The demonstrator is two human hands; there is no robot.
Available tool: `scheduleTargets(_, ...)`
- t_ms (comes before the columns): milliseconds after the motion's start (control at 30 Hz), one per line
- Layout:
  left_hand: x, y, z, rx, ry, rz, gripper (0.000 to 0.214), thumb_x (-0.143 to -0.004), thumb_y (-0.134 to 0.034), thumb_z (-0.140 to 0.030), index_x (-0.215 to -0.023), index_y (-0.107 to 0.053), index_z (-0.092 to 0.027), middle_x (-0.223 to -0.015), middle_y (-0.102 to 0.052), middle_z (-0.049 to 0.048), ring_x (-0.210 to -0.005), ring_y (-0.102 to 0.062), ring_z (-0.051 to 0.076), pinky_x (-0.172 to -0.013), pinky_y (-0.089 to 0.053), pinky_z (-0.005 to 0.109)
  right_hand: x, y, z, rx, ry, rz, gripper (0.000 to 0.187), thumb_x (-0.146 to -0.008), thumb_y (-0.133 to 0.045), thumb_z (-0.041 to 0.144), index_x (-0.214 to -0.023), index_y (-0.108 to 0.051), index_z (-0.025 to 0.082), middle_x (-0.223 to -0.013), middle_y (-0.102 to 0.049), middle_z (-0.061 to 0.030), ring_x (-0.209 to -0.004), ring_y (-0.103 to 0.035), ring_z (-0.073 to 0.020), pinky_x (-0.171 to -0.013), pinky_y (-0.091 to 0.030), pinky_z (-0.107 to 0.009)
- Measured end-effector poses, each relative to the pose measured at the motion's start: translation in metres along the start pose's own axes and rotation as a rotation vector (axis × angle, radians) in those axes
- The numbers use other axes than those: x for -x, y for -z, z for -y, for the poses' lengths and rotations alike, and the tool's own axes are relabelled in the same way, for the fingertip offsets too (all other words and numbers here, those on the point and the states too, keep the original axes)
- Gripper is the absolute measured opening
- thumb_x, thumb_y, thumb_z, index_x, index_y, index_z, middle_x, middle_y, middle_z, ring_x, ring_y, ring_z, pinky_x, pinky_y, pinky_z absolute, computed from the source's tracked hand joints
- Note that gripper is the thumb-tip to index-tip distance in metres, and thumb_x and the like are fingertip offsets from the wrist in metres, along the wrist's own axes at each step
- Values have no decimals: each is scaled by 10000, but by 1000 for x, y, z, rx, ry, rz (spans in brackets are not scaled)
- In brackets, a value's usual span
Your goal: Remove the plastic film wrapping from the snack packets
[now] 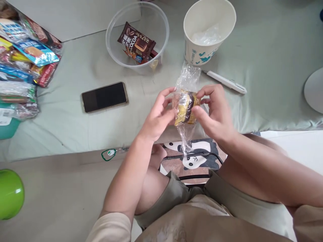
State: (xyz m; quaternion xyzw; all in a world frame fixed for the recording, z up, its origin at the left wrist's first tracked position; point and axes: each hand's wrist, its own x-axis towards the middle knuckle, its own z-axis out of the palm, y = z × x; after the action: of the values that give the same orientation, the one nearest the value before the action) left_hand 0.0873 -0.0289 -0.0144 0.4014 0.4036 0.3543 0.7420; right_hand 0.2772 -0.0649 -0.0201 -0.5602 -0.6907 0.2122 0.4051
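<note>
Between my two hands is a small snack pack [187,108] in yellow and dark brown, with a barcode label and loose clear plastic film around it. One end of the film [188,76] sticks out toward the paper cup, and the other hangs past the table's front edge. My left hand [161,114] grips the pack's left side with thumb and fingers. On the right side, my right hand [214,112] has its thumb and fingertips on the pack. Just beyond my right hand lies a white utility knife [225,81].
A clear round tub [109,43] at the back holds a brown cocoa snack packet [137,39] and others. The paper cup [191,50] contains crumpled clear plastic. A phone [104,96] lies left of my hands, and piled packaged snacks [27,53] fill the far left.
</note>
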Motion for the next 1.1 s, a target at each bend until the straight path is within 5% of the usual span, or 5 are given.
scheduleTargets(300, 0, -10, 18, -250, -288, -125, 725, -640, -975, -470, -1187, -527, -309, -1276, -566, 35, -1089, -652, 227, -937, -562, 370, 3, -2, 15, -14, -49, 5, 262, -910, -684, 401, -1086, -579, 239, -1132, -631, -111, -1123, -645, -287, -885, -612, -463)
scheduleTargets(400, 3, -11, 16, -299, -304, -181, 734, -608, -990, -473, -1156, -538, -289, -1286, -564, 51, -1192, -621, 267, -987, -551, 397, -1, 1, 17, -66, -94, -11, 72, -942, -618, 303, -924, -593, 238, -1094, -691, -93, -1042, -688, -240, -809, -618, -392)
scheduleTargets(733, 0, 3, 9, -104, -177, -209, 701, -737, -889, -546, -1218, -424, -333, -1082, -620, 6, -1004, -701, 215, -872, -570, 359, -3, 3, 10, -444, -274, -60, 366, -1022, -500, 623, -929, -470, 270, -874, -740, -37, -898, -767, -212, -834, -642, -405)
scheduleTargets(933, -2, 9, 3, -41, -219, -292, 743, -704, -904, -484, -1232, -398, -352, -1086, -645, -8, -1068, -712, 225, -952, -572, 392, -14, 12, -10, -422, -410, -211, 276, -1017, -524, 542, -976, -466, 275, -679, -632, 17, -667, -728, -183, -543, -537, -290)
scheduleTargets(1100, -4, 10, -3, 45, -254, -339, 620, -756, -849, -497, -1180, -421, -348, -1069, -677, -21, -1011, -725, 210, -891, -578, 357, -21, 27, -25, -142, -391, -283, 214, -891, -612, 222, -1092, -546, 255, -1051, -738, -87, -888, -760, -217, -627, -595, -326)
